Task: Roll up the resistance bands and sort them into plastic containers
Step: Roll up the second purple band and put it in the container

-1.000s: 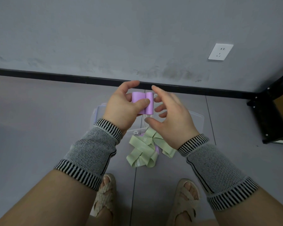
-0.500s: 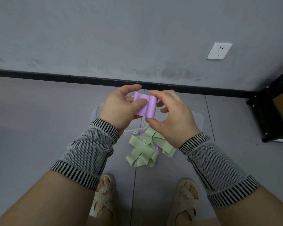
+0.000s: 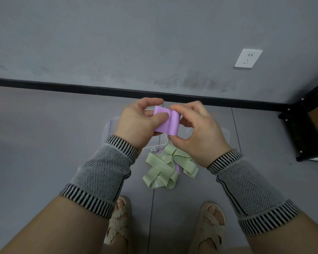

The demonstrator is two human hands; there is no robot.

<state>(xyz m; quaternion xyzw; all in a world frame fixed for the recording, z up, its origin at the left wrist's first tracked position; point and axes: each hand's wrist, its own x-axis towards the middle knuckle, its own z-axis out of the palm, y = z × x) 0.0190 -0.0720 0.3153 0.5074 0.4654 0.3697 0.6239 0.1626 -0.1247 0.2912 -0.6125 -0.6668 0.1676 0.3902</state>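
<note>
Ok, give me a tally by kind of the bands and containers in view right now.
Purple rubber resistance band, part-rolled, held: 1
Clear plastic containers: 2
Tangled heap of pale green resistance bands: 1 heap; the bands in it can't be counted
Purple sliver under the heap: 1
Total: 5, counting the heap as one.

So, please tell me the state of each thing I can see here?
Purple band: partly rolled, held by both hands.
Left hand: grips the band.
Right hand: pinches the roll.
Green bands: unrolled, heaped on floor.
Plastic containers: on floor, open.
</note>
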